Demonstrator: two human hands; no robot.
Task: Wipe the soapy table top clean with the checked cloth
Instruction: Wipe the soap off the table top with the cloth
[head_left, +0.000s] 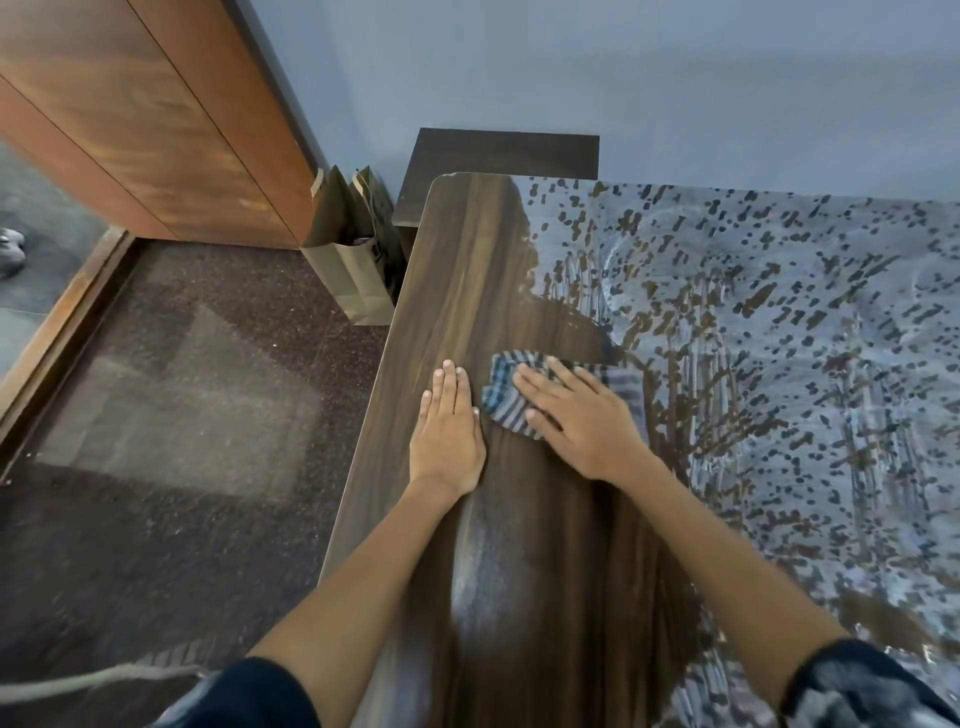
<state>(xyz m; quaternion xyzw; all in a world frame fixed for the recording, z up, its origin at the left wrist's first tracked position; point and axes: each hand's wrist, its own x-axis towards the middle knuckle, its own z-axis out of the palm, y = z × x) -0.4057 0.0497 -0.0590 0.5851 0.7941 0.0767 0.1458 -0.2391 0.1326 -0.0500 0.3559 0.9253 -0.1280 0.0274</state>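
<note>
A dark wooden table top (483, 270) runs away from me. Its left strip is bare wood, and pale soapy film (779, 322) with dark spots covers the right part. The blue and grey checked cloth (506, 402) lies crumpled on the wood at the film's left border. My right hand (576, 415) presses flat on the cloth with fingers spread and straight. My left hand (449, 421) rests flat on the bare wood just left of the cloth, fingers together.
The table's left edge (374, 415) drops to a dark speckled floor (182, 415). Brown paper bags (353, 254) stand by the table's far left corner. A wooden door (156, 114) is at the upper left, and a dark low cabinet (504, 156) stands against the blue wall.
</note>
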